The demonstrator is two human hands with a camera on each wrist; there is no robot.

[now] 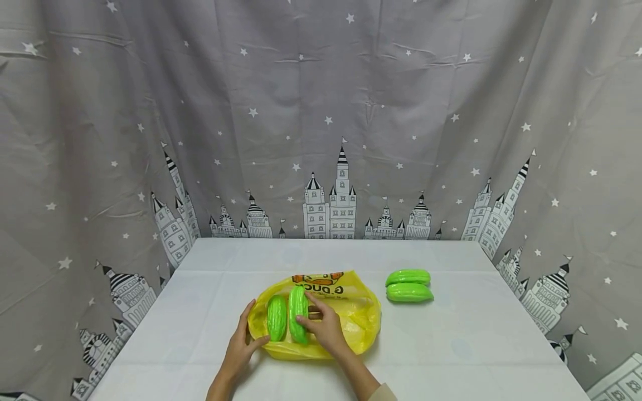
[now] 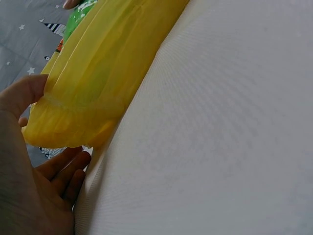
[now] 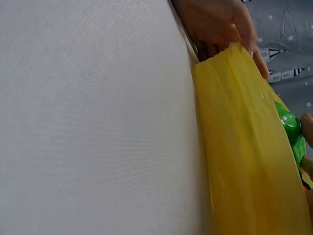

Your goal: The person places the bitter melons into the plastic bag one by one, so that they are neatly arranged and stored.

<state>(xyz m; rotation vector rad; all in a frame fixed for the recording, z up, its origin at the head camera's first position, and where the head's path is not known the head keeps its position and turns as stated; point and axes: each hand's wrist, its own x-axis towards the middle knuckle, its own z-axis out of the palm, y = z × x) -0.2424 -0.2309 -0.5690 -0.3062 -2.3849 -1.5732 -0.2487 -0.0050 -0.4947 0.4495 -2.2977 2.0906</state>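
A yellow plastic bag (image 1: 358, 323) with printed lettering lies opened wide on the table. My right hand (image 1: 328, 328) grips a glossy, ridged green bitter melon (image 1: 298, 314) over the bag's opening, thumb on its near side and fingers along its right. To its left, a second bitter melon (image 1: 277, 318) lies inside the bag. My left hand (image 1: 238, 348) holds the bag's left end, its thumb over the near rim and fingers around the outside. In the left wrist view, the left thumb (image 2: 34, 89) presses the yellow plastic; the other fingers reach beneath its end.
Two more green bitter melons, one behind (image 1: 408, 277) and one in front (image 1: 408, 292), lie side by side right of the bag. A white cloth covers the table (image 1: 466, 328). Behind its far edge hangs a grey curtain (image 1: 281, 83) printed with castles and stars.
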